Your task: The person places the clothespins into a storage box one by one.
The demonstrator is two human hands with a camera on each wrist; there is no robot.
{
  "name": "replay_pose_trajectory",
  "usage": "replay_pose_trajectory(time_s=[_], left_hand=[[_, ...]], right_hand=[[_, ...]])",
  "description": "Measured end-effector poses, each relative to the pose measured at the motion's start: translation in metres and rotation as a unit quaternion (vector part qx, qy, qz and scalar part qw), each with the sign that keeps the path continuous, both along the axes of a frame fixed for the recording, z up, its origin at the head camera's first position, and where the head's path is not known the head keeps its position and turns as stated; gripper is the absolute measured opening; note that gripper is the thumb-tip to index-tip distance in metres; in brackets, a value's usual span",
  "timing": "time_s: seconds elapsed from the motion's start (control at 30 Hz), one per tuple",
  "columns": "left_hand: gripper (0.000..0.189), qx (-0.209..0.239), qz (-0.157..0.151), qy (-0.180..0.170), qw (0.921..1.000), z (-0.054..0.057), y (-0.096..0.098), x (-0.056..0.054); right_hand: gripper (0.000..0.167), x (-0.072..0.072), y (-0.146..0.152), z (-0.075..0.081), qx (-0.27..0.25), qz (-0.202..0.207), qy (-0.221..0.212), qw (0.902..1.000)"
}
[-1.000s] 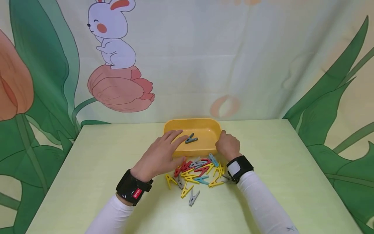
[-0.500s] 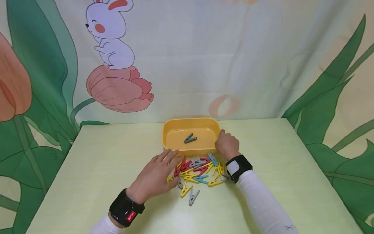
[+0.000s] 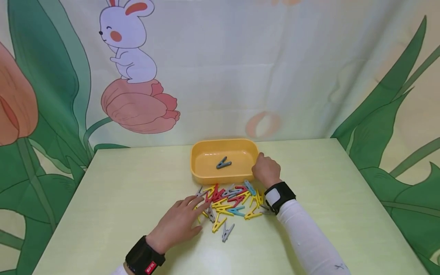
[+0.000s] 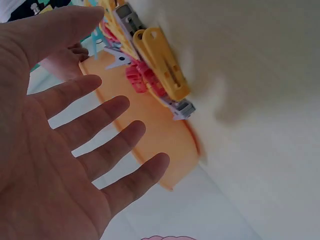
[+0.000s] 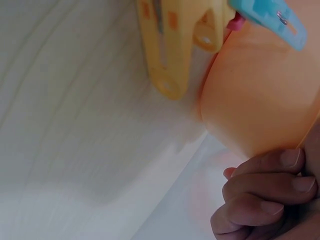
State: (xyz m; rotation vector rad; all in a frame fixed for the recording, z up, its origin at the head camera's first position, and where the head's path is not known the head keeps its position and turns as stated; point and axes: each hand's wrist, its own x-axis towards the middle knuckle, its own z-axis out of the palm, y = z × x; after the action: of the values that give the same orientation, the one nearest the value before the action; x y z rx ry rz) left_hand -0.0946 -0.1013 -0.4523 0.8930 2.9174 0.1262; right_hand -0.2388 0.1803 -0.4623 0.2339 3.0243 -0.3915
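The left hand point(image 3: 178, 221) (fingers apart) has been drawn back from tray point(image 3: 206, 162) to clips point(image 3: 218, 195). The tray's corner is clasped by the right hand's point(image 3: 266, 170) curled fingers.

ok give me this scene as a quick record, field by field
container: shallow yellow rectangular plastic tray
inside: one dark grey V-shaped plastic clip
in front: loose pile of red, yellow, blue and grey plastic clips
left hand: empty, fingers extended, by the pile's left side
right hand: gripping the tray's right end
surface: pale green tabletop

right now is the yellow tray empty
No, one dark clothespin lies inside the yellow tray in the head view.
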Motion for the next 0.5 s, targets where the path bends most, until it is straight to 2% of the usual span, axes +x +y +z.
replay_pose_trajectory(time_s=[0.33,0.5], left_hand=[[0.045,0.006,-0.030,0.024,0.9993,-0.014,-0.002,-0.001],[0.034,0.012,-0.037,0.037,0.9986,-0.017,-0.003,-0.002]], right_hand=[[0.034,-0.001,0.001,-0.003,0.002,0.002,0.006,1.0000],[0.036,0.000,0.001,-0.002,0.000,-0.002,0.001,1.0000]])
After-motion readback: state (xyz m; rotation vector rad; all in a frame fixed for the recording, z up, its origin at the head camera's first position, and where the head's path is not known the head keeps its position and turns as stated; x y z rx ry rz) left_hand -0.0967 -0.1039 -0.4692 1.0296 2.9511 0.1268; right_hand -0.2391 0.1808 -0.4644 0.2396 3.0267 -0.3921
